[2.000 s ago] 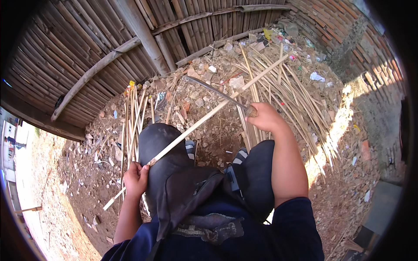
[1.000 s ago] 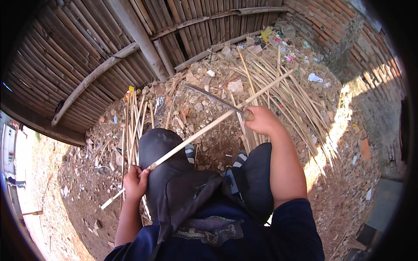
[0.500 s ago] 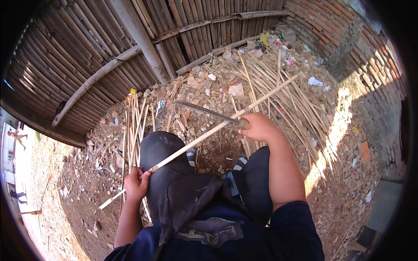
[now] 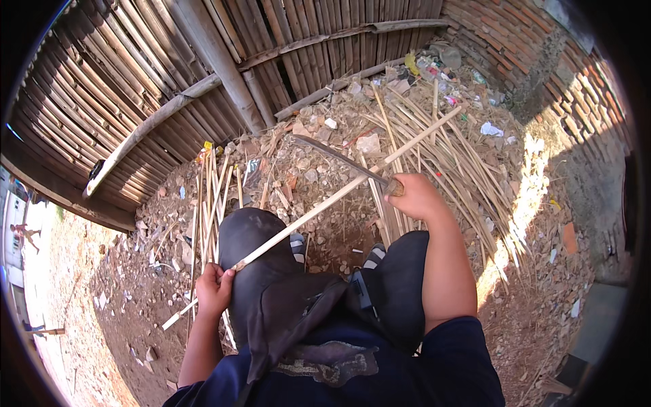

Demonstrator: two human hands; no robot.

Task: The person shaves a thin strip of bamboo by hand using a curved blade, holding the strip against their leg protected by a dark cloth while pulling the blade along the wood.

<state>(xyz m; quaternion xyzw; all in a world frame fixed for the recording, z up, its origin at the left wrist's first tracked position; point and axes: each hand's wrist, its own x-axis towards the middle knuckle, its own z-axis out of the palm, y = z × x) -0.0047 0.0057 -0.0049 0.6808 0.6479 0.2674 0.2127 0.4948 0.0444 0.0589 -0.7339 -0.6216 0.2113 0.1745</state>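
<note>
A long pale bamboo strip [image 4: 312, 214] slants across my lap, from low on the left to high on the right. Its lower part is gripped by my left hand [image 4: 215, 290], beside my left knee, and a short end sticks out past the hand. My right hand [image 4: 413, 197] is closed round the wooden handle of a long-bladed knife [image 4: 338, 156]. The dark blade points up and to the left, and crosses the strip just left of that hand. Whether its edge bites into the bamboo cannot be made out.
A spread of bamboo strips [image 4: 468, 183] lies on the ground at the right, and a smaller bundle [image 4: 210, 183] at the left. Rubble and litter cover the ground. A bamboo wall [image 4: 298, 34] stands ahead, a brick wall [image 4: 502, 41] at the right. Far left, a person [image 4: 26, 234] is outside.
My right hand and the knife have shifted a little to the right along the strip, and the blade is tilted more steeply. My left hand keeps its grip, with the strip slightly moved.
</note>
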